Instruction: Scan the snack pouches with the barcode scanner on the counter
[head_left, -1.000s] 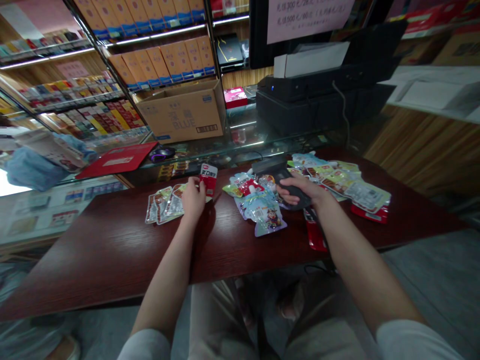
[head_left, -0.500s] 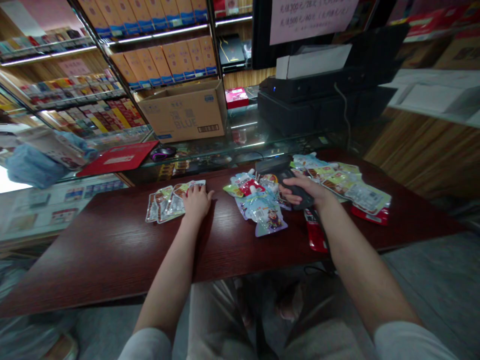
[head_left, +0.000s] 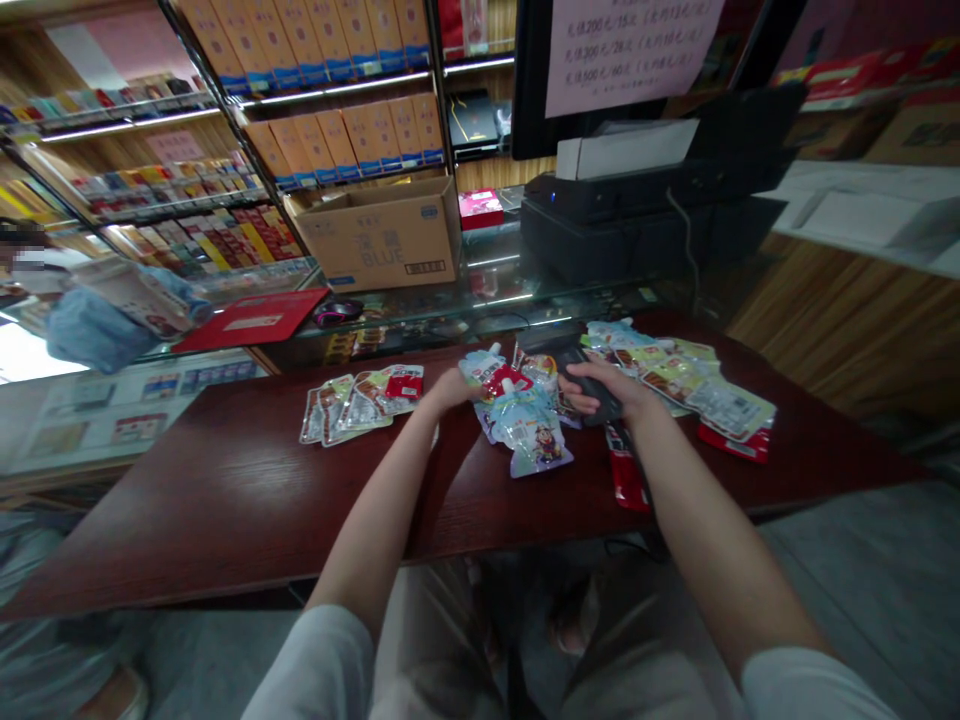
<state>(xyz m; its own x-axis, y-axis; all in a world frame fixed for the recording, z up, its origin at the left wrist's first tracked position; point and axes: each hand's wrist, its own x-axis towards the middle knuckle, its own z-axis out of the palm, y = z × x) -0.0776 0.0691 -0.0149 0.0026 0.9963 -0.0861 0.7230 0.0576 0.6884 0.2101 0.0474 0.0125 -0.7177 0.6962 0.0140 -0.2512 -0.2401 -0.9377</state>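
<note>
My right hand (head_left: 604, 390) is wrapped round the handle of a dark handheld barcode scanner (head_left: 571, 358), whose head points away from me over the snack packs. At the left edge of a pile of spouted snack pouches (head_left: 525, 425) is my left hand (head_left: 452, 388). It touches or nearly touches a pouch there; its fingers are blurred and partly hidden. Further left, several flat snack packets (head_left: 360, 405) overlap in a fanned row, a small red packet (head_left: 405, 382) on top at the right end. A red packet (head_left: 628, 470) lies under the scanner's cable side.
More packets (head_left: 697, 375) spread across the right of the dark red table (head_left: 247, 480). Behind stand a glass counter with a cardboard box (head_left: 379, 240), a mouse (head_left: 337, 312), a red folder (head_left: 255, 318) and a black printer-like machine (head_left: 600, 225). A person (head_left: 97, 320) is at the left.
My left hand has left the fanned packets and moved right to the pouch pile, uncovering the red packet. The right hand still holds the scanner in about the same place.
</note>
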